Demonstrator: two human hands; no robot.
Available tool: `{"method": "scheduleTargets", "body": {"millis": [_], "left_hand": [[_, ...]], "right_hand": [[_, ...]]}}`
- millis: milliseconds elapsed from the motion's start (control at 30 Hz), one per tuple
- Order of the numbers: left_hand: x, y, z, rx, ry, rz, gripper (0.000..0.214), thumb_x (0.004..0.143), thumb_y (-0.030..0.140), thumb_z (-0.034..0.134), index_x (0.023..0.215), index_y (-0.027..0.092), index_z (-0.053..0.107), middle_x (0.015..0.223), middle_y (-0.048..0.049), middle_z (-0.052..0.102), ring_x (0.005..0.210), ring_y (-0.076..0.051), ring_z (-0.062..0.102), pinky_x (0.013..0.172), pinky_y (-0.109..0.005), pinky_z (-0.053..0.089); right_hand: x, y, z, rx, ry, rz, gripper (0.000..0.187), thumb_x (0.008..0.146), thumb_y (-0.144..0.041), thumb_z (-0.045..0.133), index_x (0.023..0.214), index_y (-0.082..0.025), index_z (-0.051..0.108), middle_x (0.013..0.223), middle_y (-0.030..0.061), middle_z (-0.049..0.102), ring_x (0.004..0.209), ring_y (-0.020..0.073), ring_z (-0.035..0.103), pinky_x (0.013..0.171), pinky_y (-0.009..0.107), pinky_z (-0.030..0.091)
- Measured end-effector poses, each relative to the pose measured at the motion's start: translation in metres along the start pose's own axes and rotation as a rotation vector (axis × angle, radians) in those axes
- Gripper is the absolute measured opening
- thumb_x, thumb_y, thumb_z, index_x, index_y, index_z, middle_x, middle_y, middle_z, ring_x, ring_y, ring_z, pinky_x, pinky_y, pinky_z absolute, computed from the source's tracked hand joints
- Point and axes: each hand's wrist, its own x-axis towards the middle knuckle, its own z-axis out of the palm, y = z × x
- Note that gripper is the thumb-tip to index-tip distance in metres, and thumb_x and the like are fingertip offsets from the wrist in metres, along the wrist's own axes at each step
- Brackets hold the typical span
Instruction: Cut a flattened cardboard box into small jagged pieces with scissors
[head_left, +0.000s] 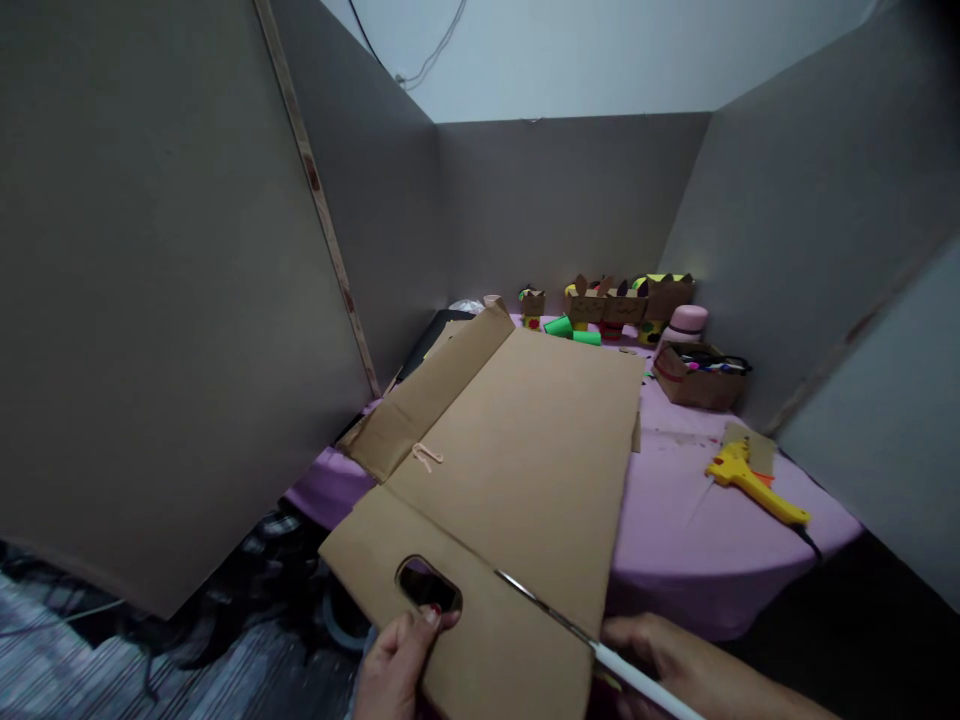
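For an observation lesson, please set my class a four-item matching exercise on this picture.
1. yellow plastic glue gun
2. small brown cardboard box
3. left hand
4. white-handled metal cutting tool

A. at the right hand, blade across the large brown cardboard sheet
B. joined to a black cord
C. at the oval cut-out
D. open, small things inside

Pairs: 1-B; 2-D; 3-C; 4-A

The bottom edge is cutting off the left grip [394, 665] and the white-handled blade [600, 652], which is partly covering the right grip [675, 655]. Cardboard [525, 460] is hiding much of the surface [667, 525], and contents of the brown box [701, 392] are blurring together.
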Motion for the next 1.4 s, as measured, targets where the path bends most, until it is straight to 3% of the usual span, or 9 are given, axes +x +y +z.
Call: {"method": "scheduleTargets", "body": {"millis": [167,367,567,667,767,967,1200,1400], "left_hand": [[0.001,-0.001,-0.001,0.002,0.000,-0.012,0.050,0.045,0.040,0.081,0.043,0.023,0.034,0.058,-0.0008,0.068,0.067,-0.022,0.061,0.058,-0.026,0.043],[0.004,-0.002,-0.004,0.027,-0.022,-0.001,0.049,0.044,0.042,0.082,0.044,0.022,0.037,0.059,-0.0012,0.067,0.068,-0.022,0.061,0.057,-0.026,0.042],[0.004,-0.001,-0.005,0.033,-0.039,0.021,0.051,0.042,0.042,0.083,0.044,0.022,0.036,0.057,-0.0004,0.063,0.072,-0.023,0.061,0.056,-0.025,0.041],[0.003,-0.003,-0.005,0.025,-0.051,0.009,0.052,0.043,0.043,0.083,0.044,0.023,0.035,0.056,-0.0004,0.063,0.070,-0.022,0.060,0.058,-0.026,0.042],[0.002,-0.004,-0.005,0.029,-0.052,-0.001,0.052,0.043,0.042,0.083,0.044,0.023,0.035,0.055,0.0003,0.062,0.071,-0.022,0.061,0.059,-0.026,0.043],[0.001,-0.001,-0.004,0.046,-0.057,0.021,0.055,0.042,0.046,0.083,0.042,0.023,0.032,0.053,0.0014,0.058,0.069,-0.022,0.061,0.060,-0.027,0.044],[0.002,-0.002,-0.003,0.015,-0.020,0.029,0.052,0.041,0.042,0.083,0.042,0.023,0.035,0.059,-0.0018,0.067,0.070,-0.022,0.061,0.056,-0.025,0.043],[0.005,-0.003,-0.004,-0.048,-0.019,-0.001,0.051,0.042,0.039,0.084,0.043,0.022,0.036,0.057,-0.0005,0.066,0.067,-0.021,0.061,0.058,-0.026,0.044]], "right_hand": [[0.004,-0.002,0.001,0.081,-0.103,0.004,0.027,0.053,-0.004,0.047,0.069,-0.012,0.067,0.058,-0.0038,0.056,0.046,0.0050,0.045,0.042,0.011,0.035],[0.012,0.003,0.004,0.116,-0.070,0.005,0.029,0.055,-0.004,0.049,0.072,-0.011,0.071,0.058,-0.0052,0.056,0.043,0.0026,0.041,0.038,0.009,0.030],[0.011,-0.010,0.015,0.160,-0.050,-0.029,0.039,0.060,-0.009,0.056,0.096,-0.014,0.071,0.054,-0.0059,0.057,0.042,0.0059,0.046,0.039,0.012,0.034],[0.012,-0.021,0.021,0.171,-0.021,-0.050,0.047,0.061,-0.018,0.068,0.108,-0.018,0.067,0.077,0.0008,0.069,0.057,0.0128,0.059,0.054,0.020,0.047],[0.014,-0.029,0.025,0.177,-0.035,-0.041,0.057,0.062,-0.034,0.074,0.117,-0.020,0.063,0.101,0.0078,0.070,0.079,0.0244,0.066,0.073,0.036,0.052],[0.015,-0.031,0.023,0.124,-0.033,-0.156,0.056,0.069,-0.034,0.071,0.123,-0.020,0.060,0.117,0.0099,0.066,0.113,0.0320,0.056,0.101,0.047,0.036],[0.014,-0.031,0.023,0.009,0.046,-0.181,0.057,0.068,-0.032,0.073,0.122,-0.019,0.061,0.122,0.0103,0.064,0.123,0.0323,0.047,0.106,0.047,0.031],[0.017,-0.026,0.024,0.074,0.056,-0.128,0.063,0.063,-0.035,0.075,0.122,-0.018,0.060,0.124,0.0108,0.062,0.123,0.0343,0.047,0.106,0.047,0.031]]}}
